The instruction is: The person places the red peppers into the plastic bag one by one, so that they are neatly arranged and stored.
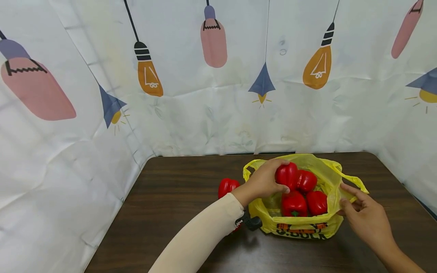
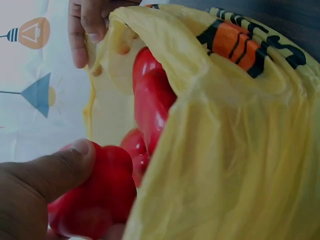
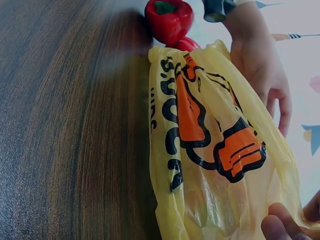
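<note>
A yellow plastic bag (image 1: pixel 269 224) with black and orange print stands with its mouth spread on the table. My left hand (image 1: pixel 263 180) grips a red bell pepper (image 1: pixel 286 174) within the mouth, thumb on its near side in the left wrist view. Three more red peppers (image 1: pixel 294 204) lie inside, below and beside the held one. At the bag's right side, my right hand (image 1: pixel 368 214) pinches the rim between thumb and fingers, holding that side out. The right wrist view shows its fingertips (image 3: pixel 280 222) on the thin plastic.
Left of the bag a red pepper (image 1: pixel 228 186) rests on the dark wood table (image 1: pixel 177 189). Another, mostly behind my left wrist in the head view, shows its green stem end (image 3: pixel 165 7) in the right wrist view. A patterned white curtain (image 1: pixel 211 113) hangs behind the table.
</note>
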Demonstrator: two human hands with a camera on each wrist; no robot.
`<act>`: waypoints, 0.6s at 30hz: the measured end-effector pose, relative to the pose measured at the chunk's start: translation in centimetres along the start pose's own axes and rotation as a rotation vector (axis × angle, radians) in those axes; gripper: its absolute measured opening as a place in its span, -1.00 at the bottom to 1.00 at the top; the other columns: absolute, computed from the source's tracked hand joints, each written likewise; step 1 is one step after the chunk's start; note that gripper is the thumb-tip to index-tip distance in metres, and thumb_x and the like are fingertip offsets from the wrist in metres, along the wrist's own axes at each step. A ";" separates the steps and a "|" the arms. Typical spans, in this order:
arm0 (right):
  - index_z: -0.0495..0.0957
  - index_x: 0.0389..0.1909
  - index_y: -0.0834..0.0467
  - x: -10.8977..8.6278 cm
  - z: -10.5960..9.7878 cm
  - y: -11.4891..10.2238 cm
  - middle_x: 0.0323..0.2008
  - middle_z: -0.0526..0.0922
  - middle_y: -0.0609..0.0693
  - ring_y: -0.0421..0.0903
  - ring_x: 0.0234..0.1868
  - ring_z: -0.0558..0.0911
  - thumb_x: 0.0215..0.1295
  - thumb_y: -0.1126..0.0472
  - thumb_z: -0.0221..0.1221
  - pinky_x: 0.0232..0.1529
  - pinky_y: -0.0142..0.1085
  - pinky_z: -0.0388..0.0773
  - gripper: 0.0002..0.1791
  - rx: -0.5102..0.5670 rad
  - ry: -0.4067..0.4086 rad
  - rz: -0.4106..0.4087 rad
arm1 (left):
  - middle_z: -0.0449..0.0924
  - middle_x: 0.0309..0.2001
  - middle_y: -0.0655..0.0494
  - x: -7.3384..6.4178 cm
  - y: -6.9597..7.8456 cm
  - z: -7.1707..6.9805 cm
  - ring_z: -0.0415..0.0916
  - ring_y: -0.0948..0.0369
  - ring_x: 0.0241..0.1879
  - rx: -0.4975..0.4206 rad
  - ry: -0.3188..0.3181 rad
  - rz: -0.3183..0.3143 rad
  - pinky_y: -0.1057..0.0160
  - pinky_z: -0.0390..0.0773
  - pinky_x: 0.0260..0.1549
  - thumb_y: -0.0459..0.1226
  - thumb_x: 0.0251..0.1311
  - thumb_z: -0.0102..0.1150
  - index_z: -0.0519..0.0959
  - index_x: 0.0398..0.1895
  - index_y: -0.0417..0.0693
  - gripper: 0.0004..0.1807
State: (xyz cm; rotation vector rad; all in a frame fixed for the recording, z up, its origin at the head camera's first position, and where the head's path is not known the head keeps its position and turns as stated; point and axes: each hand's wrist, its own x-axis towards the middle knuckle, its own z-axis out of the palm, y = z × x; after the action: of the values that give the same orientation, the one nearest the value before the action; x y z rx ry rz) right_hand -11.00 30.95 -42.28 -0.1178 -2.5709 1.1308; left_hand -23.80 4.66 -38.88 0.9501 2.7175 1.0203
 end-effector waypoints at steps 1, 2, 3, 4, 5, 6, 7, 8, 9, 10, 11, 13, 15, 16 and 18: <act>0.44 0.39 0.29 0.0 0.0 0.0 -0.47 0.74 0.06 -0.23 -0.52 0.70 0.53 0.22 0.12 -0.75 -0.27 0.27 -0.51 -0.004 0.001 0.001 | 0.34 0.43 0.17 0.1 -0.1 0.1 0.46 0.20 0.20 0.015 0.003 -0.008 0.34 0.60 -0.07 -0.15 0.07 0.59 0.37 0.48 0.17 -0.12; 0.44 0.39 0.28 0.0 0.1 0.0 -0.47 0.74 0.06 -0.22 -0.52 0.69 0.53 0.21 0.12 -0.75 -0.26 0.26 -0.51 -0.004 0.001 0.003 | 0.34 0.43 0.16 0.2 -0.2 0.3 0.46 0.19 0.20 0.030 0.007 -0.016 0.33 0.61 -0.08 -0.14 0.07 0.59 0.37 0.48 0.18 -0.12; 0.44 0.39 0.28 0.0 0.1 0.0 -0.47 0.74 0.06 -0.22 -0.52 0.70 0.53 0.21 0.12 -0.75 -0.26 0.26 -0.51 -0.002 0.001 0.004 | 0.34 0.43 0.16 0.3 -0.3 0.4 0.47 0.19 0.19 0.045 0.011 -0.022 0.33 0.61 -0.09 -0.14 0.07 0.59 0.37 0.48 0.19 -0.12; 0.44 0.40 0.28 0.0 0.1 0.0 -0.47 0.74 0.06 -0.22 -0.52 0.69 0.53 0.21 0.12 -0.75 -0.26 0.26 -0.51 -0.003 0.001 0.004 | 0.34 0.43 0.15 0.4 -0.3 0.5 0.47 0.19 0.19 0.062 0.015 -0.026 0.33 0.61 -0.10 -0.14 0.07 0.59 0.37 0.48 0.19 -0.12; 0.44 0.40 0.29 0.0 0.1 0.0 -0.46 0.74 0.06 -0.22 -0.52 0.69 0.53 0.21 0.12 -0.75 -0.26 0.26 -0.51 0.000 0.001 0.005 | 0.34 0.42 0.14 0.5 -0.4 0.6 0.47 0.19 0.19 0.075 0.019 -0.029 0.33 0.61 -0.10 -0.14 0.07 0.59 0.37 0.47 0.19 -0.13; 0.44 0.40 0.29 0.0 0.1 0.0 -0.46 0.74 0.07 -0.22 -0.52 0.69 0.53 0.22 0.12 -0.76 -0.26 0.26 -0.51 0.002 0.002 0.004 | 0.34 0.42 0.14 0.6 -0.4 0.7 0.47 0.18 0.18 0.085 0.024 -0.031 0.34 0.61 -0.11 -0.14 0.07 0.59 0.38 0.47 0.19 -0.13; 0.44 0.39 0.29 0.0 0.1 0.0 -0.46 0.74 0.07 -0.22 -0.52 0.69 0.53 0.22 0.12 -0.76 -0.26 0.25 -0.51 0.003 0.003 0.003 | 0.35 0.42 0.14 0.8 -0.5 0.8 0.47 0.18 0.18 0.095 0.028 -0.033 0.34 0.60 -0.11 -0.14 0.07 0.59 0.38 0.47 0.19 -0.13; 0.44 0.40 0.29 0.0 0.1 0.0 -0.46 0.75 0.07 -0.22 -0.52 0.69 0.53 0.22 0.12 -0.76 -0.26 0.25 -0.51 0.004 0.004 0.003 | 0.35 0.41 0.14 0.9 -0.5 0.8 0.47 0.18 0.18 0.104 0.033 -0.034 0.35 0.60 -0.11 -0.14 0.06 0.59 0.39 0.46 0.18 -0.13; 0.44 0.40 0.29 0.0 0.1 0.0 -0.47 0.75 0.07 -0.22 -0.53 0.69 0.53 0.22 0.12 -0.76 -0.26 0.25 -0.51 0.004 0.004 0.002 | 0.36 0.41 0.13 1.0 -0.5 0.9 0.47 0.18 0.18 0.111 0.036 -0.034 0.36 0.60 -0.10 -0.14 0.06 0.59 0.39 0.46 0.18 -0.14; 0.44 0.40 0.29 0.0 0.1 0.0 -0.47 0.74 0.06 -0.22 -0.53 0.69 0.53 0.22 0.12 -0.76 -0.26 0.25 -0.51 0.005 0.004 0.001 | 0.36 0.41 0.12 1.1 -0.5 1.0 0.47 0.17 0.19 0.118 0.037 -0.033 0.36 0.59 -0.08 -0.15 0.06 0.59 0.39 0.46 0.16 -0.14; 0.44 0.40 0.29 0.0 0.1 0.0 -0.47 0.74 0.06 -0.21 -0.53 0.69 0.53 0.22 0.12 -0.76 -0.26 0.26 -0.51 0.005 0.004 0.002 | 0.36 0.41 0.12 1.2 -0.5 1.0 0.48 0.17 0.19 0.123 0.038 -0.034 0.36 0.59 -0.07 -0.15 0.06 0.59 0.39 0.46 0.16 -0.14; 0.44 0.39 0.29 0.0 0.1 0.0 -0.49 0.74 0.04 -0.20 -0.54 0.68 0.53 0.21 0.12 -0.76 -0.27 0.26 -0.51 0.001 0.003 0.005 | 0.36 0.41 0.12 1.4 -0.5 1.2 0.47 0.17 0.20 0.133 0.040 -0.036 0.36 0.58 -0.02 -0.15 0.06 0.59 0.39 0.46 0.15 -0.14; 0.44 0.39 0.28 0.0 0.1 0.0 -0.50 0.73 0.03 -0.20 -0.54 0.68 0.54 0.21 0.12 -0.75 -0.26 0.27 -0.51 0.001 0.000 0.010 | 0.34 0.42 0.10 1.6 -0.5 1.4 0.47 0.17 0.22 0.141 0.038 -0.039 0.35 0.57 0.02 -0.15 0.07 0.59 0.38 0.46 0.14 -0.13; 0.44 0.40 0.28 0.0 0.1 0.0 -0.50 0.73 0.03 -0.20 -0.54 0.68 0.54 0.20 0.12 -0.75 -0.26 0.27 -0.51 0.002 -0.001 0.013 | 0.34 0.42 0.10 1.7 -0.5 1.6 0.47 0.17 0.23 0.145 0.038 -0.041 0.34 0.57 0.03 -0.15 0.07 0.59 0.38 0.47 0.14 -0.13; 0.44 0.40 0.27 0.0 0.2 0.0 -0.50 0.73 0.03 -0.20 -0.54 0.68 0.54 0.20 0.12 -0.75 -0.26 0.27 -0.51 0.001 -0.002 0.016 | 0.34 0.43 0.11 1.8 -0.5 1.8 0.46 0.18 0.24 0.156 0.039 -0.044 0.34 0.57 0.03 -0.15 0.07 0.59 0.37 0.47 0.15 -0.13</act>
State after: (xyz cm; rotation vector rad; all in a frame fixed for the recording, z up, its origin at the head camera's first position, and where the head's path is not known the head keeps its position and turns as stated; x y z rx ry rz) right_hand -11.08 30.80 -42.36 -0.1370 -2.5752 1.1388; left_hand -25.04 6.46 -40.36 0.8966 2.8718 0.8390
